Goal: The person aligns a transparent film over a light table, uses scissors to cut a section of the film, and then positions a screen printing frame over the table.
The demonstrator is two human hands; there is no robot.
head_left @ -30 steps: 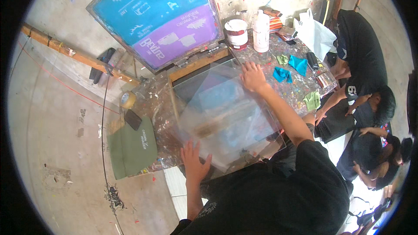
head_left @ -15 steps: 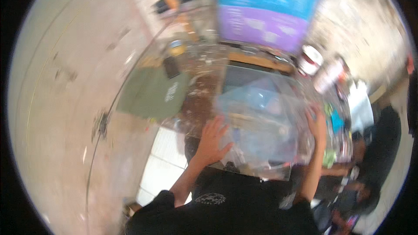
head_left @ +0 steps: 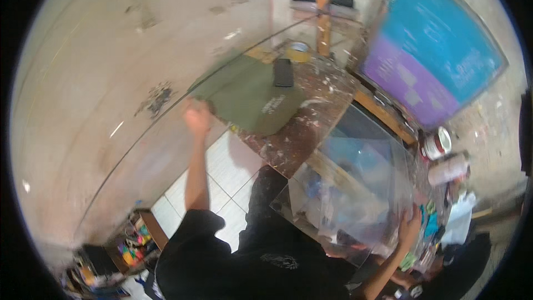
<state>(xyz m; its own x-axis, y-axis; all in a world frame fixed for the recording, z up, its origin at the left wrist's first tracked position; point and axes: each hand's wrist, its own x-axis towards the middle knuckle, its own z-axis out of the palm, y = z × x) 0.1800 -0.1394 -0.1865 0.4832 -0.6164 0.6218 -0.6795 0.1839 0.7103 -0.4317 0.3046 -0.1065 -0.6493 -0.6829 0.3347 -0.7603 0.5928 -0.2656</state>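
My left hand [head_left: 199,115] is at the near left edge of a folded olive-green cloth [head_left: 233,91] with small pale print. Motion blurs its fingers, and whether they grip the cloth's edge cannot be made out. Clear plastic sheets [head_left: 361,189] lie loosely stacked over a glass-like panel [head_left: 294,205] on the worktable's right part. At their right edge rests my right hand [head_left: 410,223], its fingers stretched out against the plastic. A dark phone [head_left: 283,73] lies on the far end of the cloth.
Paint marks cover the brown worktable [head_left: 288,153]. A blue and purple framed screen [head_left: 433,50] leans at the back right. Beside it are a white can [head_left: 437,143] and a pinkish bottle [head_left: 448,169]. A tape roll [head_left: 298,51] lies near a wooden post [head_left: 322,11]. Another person [head_left: 466,266] is at lower right.
My left hand has left the plastic sheets and moved left to the olive cloth. My right hand stays at the sheets' right edge. The view has turned left.
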